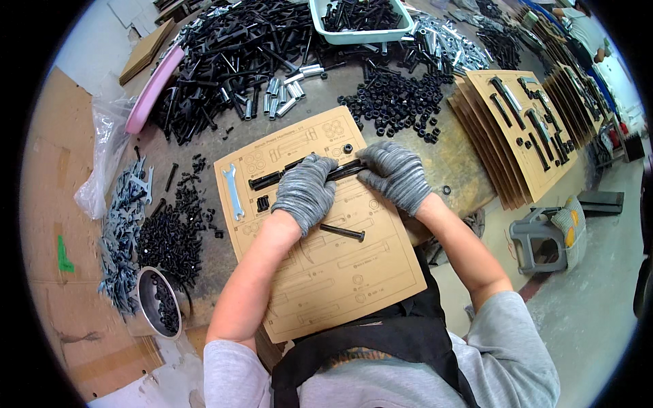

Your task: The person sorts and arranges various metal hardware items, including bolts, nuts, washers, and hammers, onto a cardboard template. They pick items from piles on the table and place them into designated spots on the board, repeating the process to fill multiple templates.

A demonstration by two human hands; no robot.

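A brown cardboard sheet (401,265) printed with part outlines lies in front of me. Both my hands wear grey knit gloves. My left hand (306,189) is closed over dark parts at the sheet's middle. My right hand (396,175) pinches the right end of a black bolt (347,170) that spans between the hands; its left part is hidden under my left fingers. Another black bolt (264,181) sticks out left of my left hand, above some short black screws (263,203). A silver open-ended wrench (233,192) lies at the sheet's left. Also on it are a black nut (347,148) and a loose bolt (343,232).
Heaped black bolts (238,54), black nuts (394,102) and wrenches (122,238) surround the sheet. A pale tray (364,39) stands at the back, a metal cup (141,299) at lower left. Filled cardboard sheets (500,143) stand upright at right, above a grey plastic stool (537,238).
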